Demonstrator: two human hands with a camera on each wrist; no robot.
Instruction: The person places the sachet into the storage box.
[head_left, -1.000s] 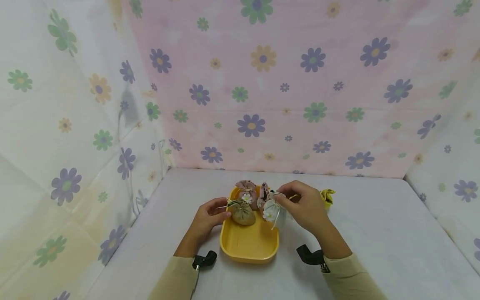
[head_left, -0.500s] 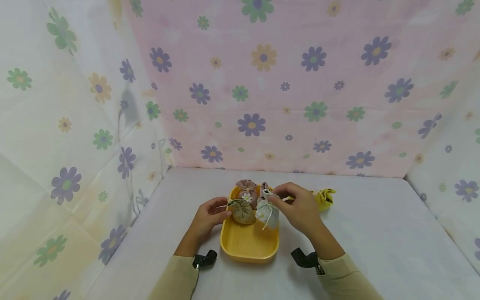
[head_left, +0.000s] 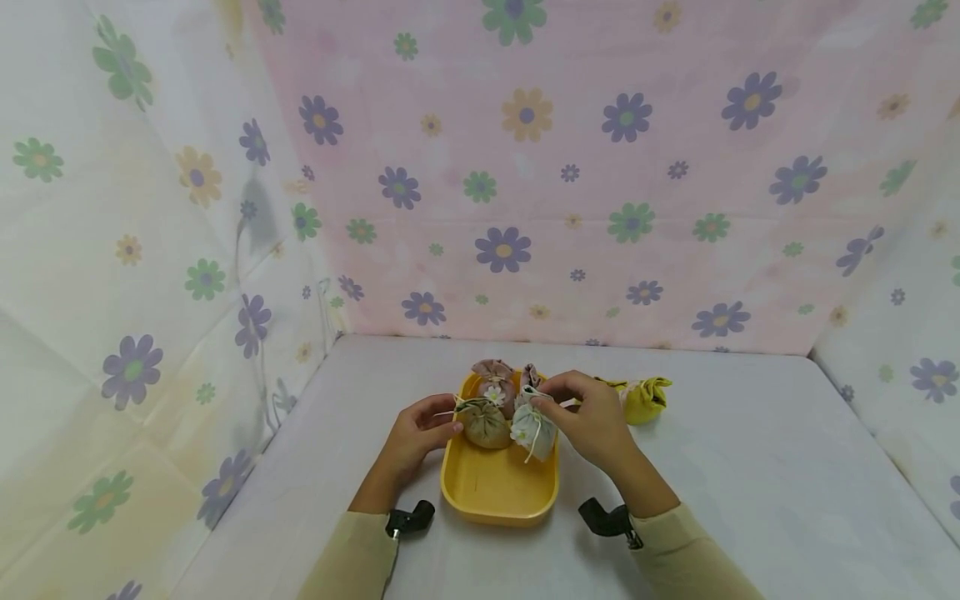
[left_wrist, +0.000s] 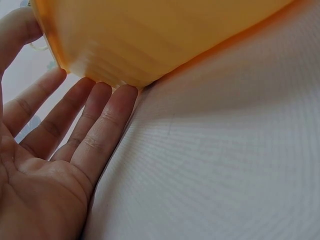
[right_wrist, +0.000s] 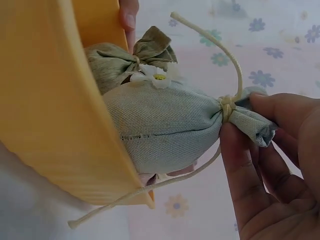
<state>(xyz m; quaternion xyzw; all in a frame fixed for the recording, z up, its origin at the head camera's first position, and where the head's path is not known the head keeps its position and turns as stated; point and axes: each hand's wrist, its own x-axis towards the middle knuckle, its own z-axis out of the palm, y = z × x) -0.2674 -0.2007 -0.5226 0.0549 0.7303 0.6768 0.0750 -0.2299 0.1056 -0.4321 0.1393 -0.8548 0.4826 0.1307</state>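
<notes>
A pale grey-green drawstring pouch [right_wrist: 160,125] with a white flower hangs at the right side of the yellow tray [head_left: 498,498], its lower part inside the rim. My right hand [head_left: 592,421] pinches its gathered neck just above the knotted cord [right_wrist: 227,106]. At the tray's left wall, my left hand [head_left: 414,437] holds the rim, thumb over the edge and fingertips [left_wrist: 125,97] against the outside. An olive-brown pouch [head_left: 486,425] lies in the tray close to the left thumb. Behind it sits a dusty pink pouch [head_left: 493,373]; another pinkish pouch [head_left: 529,375] is partly hidden by the right hand.
A yellow-green pouch [head_left: 647,402] lies on the white table [head_left: 750,467] beyond the right hand. Flower-printed cloth [head_left: 555,200] stands behind the table and along both sides. Black wrist mounts [head_left: 411,519] stick out from the wrists, near the tray's front corners.
My right hand has carried the pale pouch left and slightly down into the tray's right side. More of the yellow-green pouch now shows. The left hand and tray have stayed in place.
</notes>
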